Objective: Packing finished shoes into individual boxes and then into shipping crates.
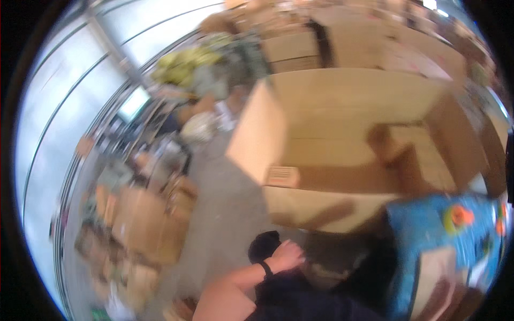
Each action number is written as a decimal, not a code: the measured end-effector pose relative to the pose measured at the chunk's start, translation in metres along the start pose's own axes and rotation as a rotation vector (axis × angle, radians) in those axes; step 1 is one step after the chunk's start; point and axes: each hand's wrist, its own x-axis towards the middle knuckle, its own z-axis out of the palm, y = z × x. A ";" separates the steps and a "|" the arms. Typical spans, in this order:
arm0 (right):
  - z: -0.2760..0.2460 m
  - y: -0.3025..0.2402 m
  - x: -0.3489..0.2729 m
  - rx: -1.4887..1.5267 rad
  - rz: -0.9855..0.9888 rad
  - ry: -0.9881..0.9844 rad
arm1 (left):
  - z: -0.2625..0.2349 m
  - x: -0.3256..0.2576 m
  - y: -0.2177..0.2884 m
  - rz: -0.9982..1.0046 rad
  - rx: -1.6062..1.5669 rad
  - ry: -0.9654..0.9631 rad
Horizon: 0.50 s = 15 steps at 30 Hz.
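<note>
My left hand (287, 255), with a black band at its wrist, is in the lower middle, close to my dark clothing. Its fingers look curled in, and whatever they may hold is hidden. Just beside it is a rounded black shape (264, 246), perhaps a shoe. In front stands a large open cardboard box (332, 211), its flaps spread and a shadow falling inside. At the lower right, a blurred reddish-brown patch beside a flat tan cardboard piece (432, 273) may be my right hand; the blur hides its fingers.
A blue plastic-wrapped bundle (415, 219) with an orange round piece (460, 215) lies right of the box. Cardboard cartons (144, 222) and mixed goods heap up on the left. Yellow-green sacks (184, 64) sit farther back. Grey floor (219, 198) runs between.
</note>
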 end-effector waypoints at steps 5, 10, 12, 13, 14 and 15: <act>0.060 0.205 0.013 -1.152 -0.299 -1.174 | 0.061 -0.106 -0.041 -0.253 -0.194 -0.104; 0.226 0.302 0.056 -1.074 -0.315 -1.587 | 0.078 -0.135 -0.051 -0.234 -0.444 0.167; 0.267 0.314 0.036 -1.057 -0.272 -1.721 | 0.076 -0.150 -0.050 -0.238 -0.508 0.179; 0.289 0.317 0.022 -1.041 -0.254 -1.782 | 0.080 -0.151 -0.049 -0.230 -0.536 0.254; 0.309 0.319 0.007 -1.028 -0.239 -1.836 | 0.083 -0.153 -0.050 -0.217 -0.557 0.331; 0.331 0.317 -0.003 -1.024 -0.230 -1.890 | 0.082 -0.154 -0.050 -0.240 -0.572 0.349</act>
